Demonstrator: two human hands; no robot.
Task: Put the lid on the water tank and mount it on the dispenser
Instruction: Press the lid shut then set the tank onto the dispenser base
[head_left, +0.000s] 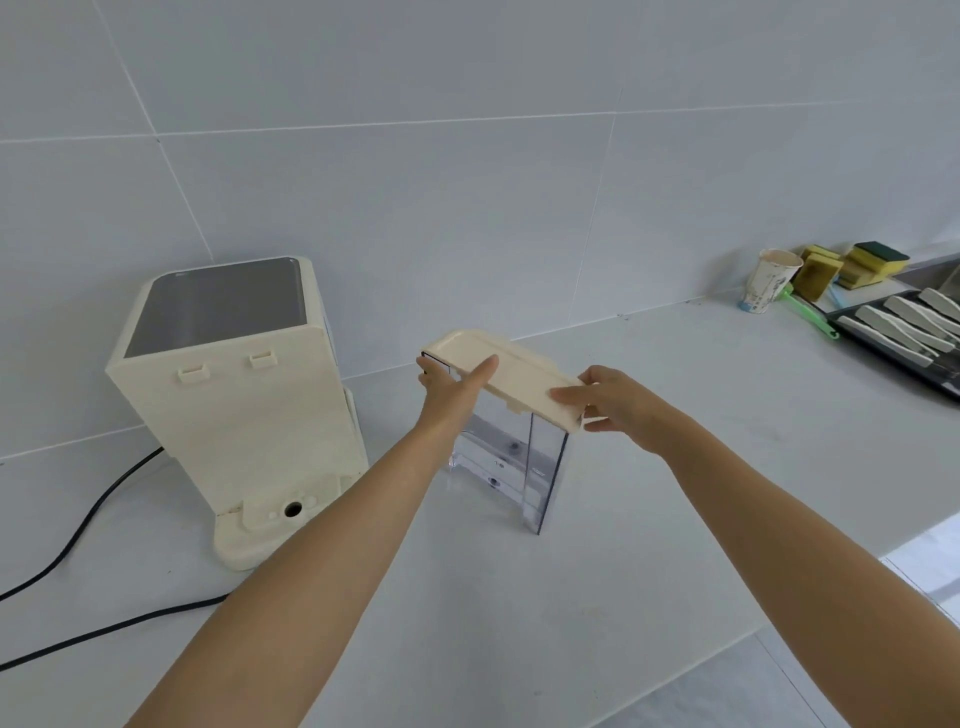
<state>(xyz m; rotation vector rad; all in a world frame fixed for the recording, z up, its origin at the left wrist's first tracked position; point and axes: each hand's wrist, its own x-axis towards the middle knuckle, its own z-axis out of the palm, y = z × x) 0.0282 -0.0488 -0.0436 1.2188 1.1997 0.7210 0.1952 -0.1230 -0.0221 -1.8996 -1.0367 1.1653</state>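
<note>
A clear plastic water tank stands upright on the white counter, right of the cream dispenser. The cream lid lies on the tank's top, tilted with its near right end lower. My left hand grips the lid's far left end, thumb on top. My right hand holds the near right end, fingers over its edge. The dispenser shows its back, with two clips near the top and a round port on its low base.
Two black cables run left from the dispenser across the counter. At the far right stand a paper cup, yellow-green sponges, a green-handled tool and a dark tray. The counter's front edge runs diagonally at the lower right.
</note>
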